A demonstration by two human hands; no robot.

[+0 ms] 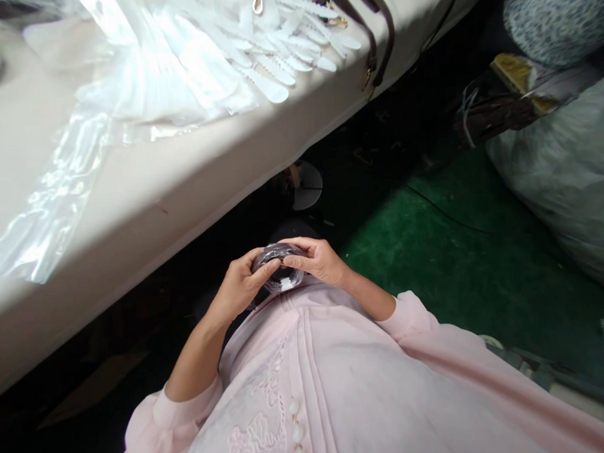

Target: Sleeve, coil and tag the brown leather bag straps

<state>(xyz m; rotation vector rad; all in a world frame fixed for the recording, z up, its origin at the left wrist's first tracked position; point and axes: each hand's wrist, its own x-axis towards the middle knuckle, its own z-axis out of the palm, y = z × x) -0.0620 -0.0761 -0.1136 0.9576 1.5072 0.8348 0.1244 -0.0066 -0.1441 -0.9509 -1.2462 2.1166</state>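
Dark plastic-wrapped coil (278,251) sits between left fingers (248,257) and right fingers (303,242), gripped from both sides.

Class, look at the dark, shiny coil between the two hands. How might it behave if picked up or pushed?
The coil may feel slippery, since its surface shows bright, film-like glints. Its rounded outline suggests it could roll if stood on edge. It is probably fairly light, being small beside the left hand and right hand.
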